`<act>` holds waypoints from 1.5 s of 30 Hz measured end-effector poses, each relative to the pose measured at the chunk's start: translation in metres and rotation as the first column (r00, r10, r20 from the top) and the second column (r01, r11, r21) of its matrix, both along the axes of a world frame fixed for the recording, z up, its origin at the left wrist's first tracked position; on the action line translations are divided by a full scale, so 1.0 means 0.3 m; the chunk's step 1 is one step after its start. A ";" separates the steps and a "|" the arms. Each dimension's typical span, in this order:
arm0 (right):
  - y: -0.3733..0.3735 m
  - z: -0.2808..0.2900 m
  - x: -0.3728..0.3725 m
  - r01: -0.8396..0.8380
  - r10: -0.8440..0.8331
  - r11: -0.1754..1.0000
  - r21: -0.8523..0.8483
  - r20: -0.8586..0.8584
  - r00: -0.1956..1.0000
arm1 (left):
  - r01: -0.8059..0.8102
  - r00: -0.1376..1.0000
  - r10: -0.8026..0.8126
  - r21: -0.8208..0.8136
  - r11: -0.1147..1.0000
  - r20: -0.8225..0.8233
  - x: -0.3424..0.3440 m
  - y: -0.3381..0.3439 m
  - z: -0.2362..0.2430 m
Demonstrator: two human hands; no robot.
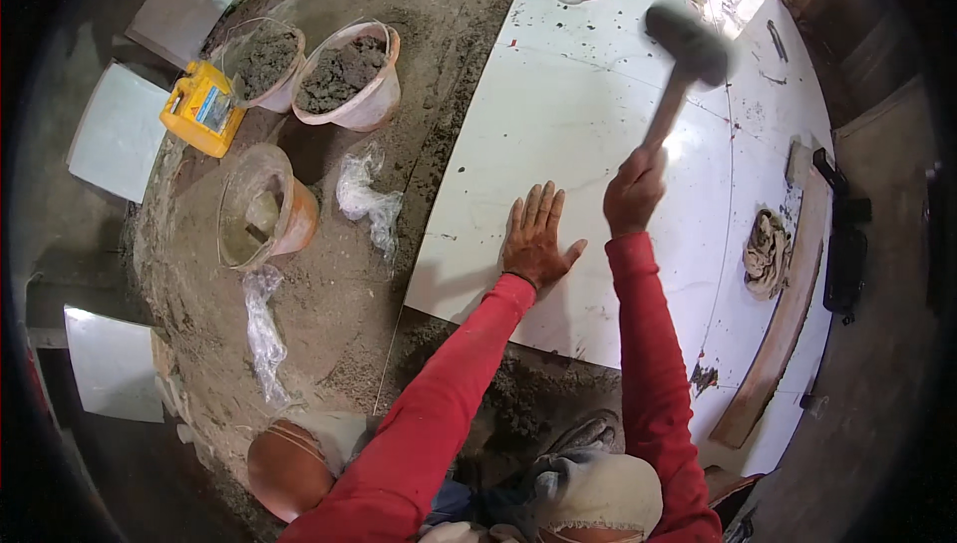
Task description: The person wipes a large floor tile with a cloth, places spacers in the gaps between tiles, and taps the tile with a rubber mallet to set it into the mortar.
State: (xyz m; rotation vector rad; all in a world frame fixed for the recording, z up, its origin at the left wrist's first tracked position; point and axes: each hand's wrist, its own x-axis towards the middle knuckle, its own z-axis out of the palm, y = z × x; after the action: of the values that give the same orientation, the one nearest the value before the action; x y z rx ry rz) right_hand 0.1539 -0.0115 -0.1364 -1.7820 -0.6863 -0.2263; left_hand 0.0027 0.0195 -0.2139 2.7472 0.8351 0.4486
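Observation:
My left hand [538, 241] lies flat on a large white floor tile [498, 159], its fingers spread, near the tile's near edge. To its right my right hand [635, 191] is wrapped round the wooden handle of a mallet [666, 112]. The mallet's dark head is raised above the tiles and slightly blurred. Beneath the tile's near edge, dark mortar [518, 393] shows on the ground by my knees. A thin string [388, 363] runs beside the tile's near left corner.
At the left stand two buckets of mortar [344, 74], a bucket with a trowel-like tool [295, 214] and a yellow jug [206, 109]. Crumpled clear plastic [369, 194] lies nearer. A rag [767, 254] and a long wooden board [773, 363] rest on the tiles at right.

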 end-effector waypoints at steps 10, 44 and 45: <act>0.061 0.109 -0.010 -0.035 0.039 0.998 0.054 -0.077 0.996 | 0.002 0.999 -0.003 -0.031 1.000 -0.046 -0.010 0.022 0.006; 0.173 -0.095 0.156 -0.126 0.080 0.939 -0.320 -0.152 0.985 | -0.003 0.999 0.001 -0.033 0.999 -0.052 0.119 0.040 0.009; 0.147 -0.205 0.233 -0.116 0.097 0.807 -0.579 -0.064 0.993 | 0.003 1.000 -0.004 -0.031 1.000 -0.017 0.151 0.030 0.026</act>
State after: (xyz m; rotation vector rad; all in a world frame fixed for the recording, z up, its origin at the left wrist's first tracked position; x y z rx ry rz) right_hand 0.2238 0.0328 -0.1978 -2.3165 -0.8956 0.1098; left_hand 0.0481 0.0286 -0.2061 2.7276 0.8340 0.4087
